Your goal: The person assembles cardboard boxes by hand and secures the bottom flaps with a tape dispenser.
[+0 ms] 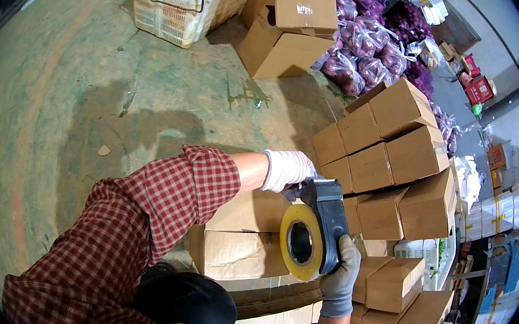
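My right hand (342,277), in a grey glove, is closed round the grip of a black tape dispenser (328,218). The dispenser carries a wide roll of yellowish clear tape (286,242) and is held up over a closed brown cardboard box (242,254). My left hand (290,173), gloved with a white knitted cuff, is at the dispenser's toothed head. Its fingers are mostly hidden by the dispenser, so their grip cannot be made out.
Stacked cardboard boxes (382,153) stand close on the right, with more boxes (405,319) nearer me. Ahead are a dirty white plastic crate (163,20), open cartons (278,52) and purple-filled bags (356,42). Green-stained concrete floor (51,138) spreads to the left.
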Available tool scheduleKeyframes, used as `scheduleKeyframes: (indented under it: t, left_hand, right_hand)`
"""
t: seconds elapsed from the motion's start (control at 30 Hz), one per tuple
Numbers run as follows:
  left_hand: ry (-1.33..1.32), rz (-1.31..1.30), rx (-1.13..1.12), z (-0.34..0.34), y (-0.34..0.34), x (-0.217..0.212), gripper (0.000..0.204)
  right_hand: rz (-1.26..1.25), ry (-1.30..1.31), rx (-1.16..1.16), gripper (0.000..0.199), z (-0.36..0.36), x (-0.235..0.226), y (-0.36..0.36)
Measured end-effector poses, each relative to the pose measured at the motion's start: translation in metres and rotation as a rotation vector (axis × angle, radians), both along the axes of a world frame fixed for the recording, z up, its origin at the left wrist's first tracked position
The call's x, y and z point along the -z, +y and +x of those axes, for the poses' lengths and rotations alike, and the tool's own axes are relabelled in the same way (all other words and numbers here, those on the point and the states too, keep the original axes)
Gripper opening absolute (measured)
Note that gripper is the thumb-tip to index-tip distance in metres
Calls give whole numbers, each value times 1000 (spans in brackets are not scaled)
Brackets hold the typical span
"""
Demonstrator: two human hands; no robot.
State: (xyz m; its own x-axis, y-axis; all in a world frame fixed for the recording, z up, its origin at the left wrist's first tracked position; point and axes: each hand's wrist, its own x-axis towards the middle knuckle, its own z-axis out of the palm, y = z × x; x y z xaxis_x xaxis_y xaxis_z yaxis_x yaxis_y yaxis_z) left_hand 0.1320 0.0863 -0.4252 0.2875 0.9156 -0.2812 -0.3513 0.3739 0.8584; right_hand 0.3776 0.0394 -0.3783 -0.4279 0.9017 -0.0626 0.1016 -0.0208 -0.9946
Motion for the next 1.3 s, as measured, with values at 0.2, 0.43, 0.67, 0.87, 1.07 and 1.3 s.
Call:
scheduleKeyframes:
  t: [0.2,0.43,0.67,0.87,1.07,1.3]
  left_hand:
    - [346,150,-119,11,0,-13,18]
    - [653,123,-225,-15,45,18,27]
    - [1324,183,-13,-29,62,77,40]
    - [1507,72,376,-14,69,96,40]
    - [1603,-57,584,-15,46,98,45]
    - [878,553,219,-23,52,131,31]
  right_hand:
    - [-91,116,-11,36,15,14,-3]
    - [42,-37,-17,43,25,19,-7]
    - [-62,-48,25,46,18,1,-21]
    - [-103,2,62,46,14,2,-24]
    - [-60,1,55,45,17,2,-25]
    - [30,-29,89,45,0,3,-27]
